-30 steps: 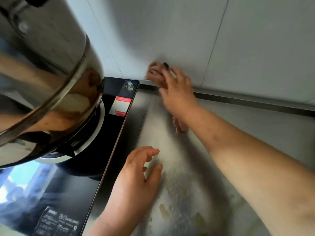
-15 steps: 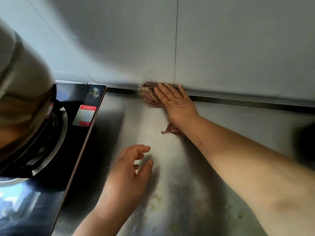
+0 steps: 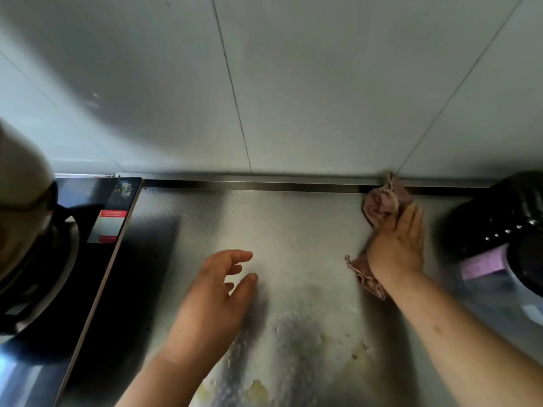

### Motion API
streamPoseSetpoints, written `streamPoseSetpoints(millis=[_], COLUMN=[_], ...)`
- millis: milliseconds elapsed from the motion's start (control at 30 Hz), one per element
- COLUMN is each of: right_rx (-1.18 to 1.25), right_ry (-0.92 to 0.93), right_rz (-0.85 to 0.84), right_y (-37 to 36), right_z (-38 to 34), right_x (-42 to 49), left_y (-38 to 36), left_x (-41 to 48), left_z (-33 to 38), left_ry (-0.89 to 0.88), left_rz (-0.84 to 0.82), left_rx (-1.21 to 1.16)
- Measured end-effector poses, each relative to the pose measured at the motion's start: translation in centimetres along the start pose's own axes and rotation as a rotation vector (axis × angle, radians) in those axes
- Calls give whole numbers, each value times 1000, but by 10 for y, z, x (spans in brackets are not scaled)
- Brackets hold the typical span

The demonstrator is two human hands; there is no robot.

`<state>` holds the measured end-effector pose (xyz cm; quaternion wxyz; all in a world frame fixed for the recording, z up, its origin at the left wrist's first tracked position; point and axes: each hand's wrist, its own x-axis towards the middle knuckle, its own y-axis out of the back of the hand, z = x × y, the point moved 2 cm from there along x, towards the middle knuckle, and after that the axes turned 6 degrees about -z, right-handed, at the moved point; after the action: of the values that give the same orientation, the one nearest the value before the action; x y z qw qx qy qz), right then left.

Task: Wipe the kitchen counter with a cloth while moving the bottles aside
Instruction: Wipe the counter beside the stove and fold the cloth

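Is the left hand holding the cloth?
No, the left hand is empty over the counter, while the right hand presses the cloth at the counter's back edge.

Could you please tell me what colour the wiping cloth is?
The cloth is a dusty pink-brown, seen best in the head view.

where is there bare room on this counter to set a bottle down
The widest bare patch of counter lies between the left hand and the right hand, back to the rear rail. A narrower strip runs between the cooktop edge and the left hand. Crowded on the right, where the cloth and a dark container sit close.
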<state>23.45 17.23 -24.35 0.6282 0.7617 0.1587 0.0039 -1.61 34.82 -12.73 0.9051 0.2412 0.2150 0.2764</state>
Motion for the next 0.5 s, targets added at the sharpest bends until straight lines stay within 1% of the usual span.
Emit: streamPoseSetpoints(millis=[100,167,233,300,400,500], right_rx=[114,36,3,-7,-11,-26], right_ry=[65,136,123,162,330,600], right_rz=[90,80,59,37,-14,-52], right_y=[6,1,-7,-17,-32,-47], right_z=[-2,-16,-32,-54,-98,-153], right_x=[4,9,13,8,-9,-38], left_y=[4,10,15,19,25,28], left_x=[-9,-16,-21,-28,-40,-50], left_z=[-3,-11,-17,-24,-36,-44], left_ry=[26,60,94,130,191,238], left_rz=[32,83,122,158,210,251], left_rx=[-6,-6,-13,-29,-55,-18])
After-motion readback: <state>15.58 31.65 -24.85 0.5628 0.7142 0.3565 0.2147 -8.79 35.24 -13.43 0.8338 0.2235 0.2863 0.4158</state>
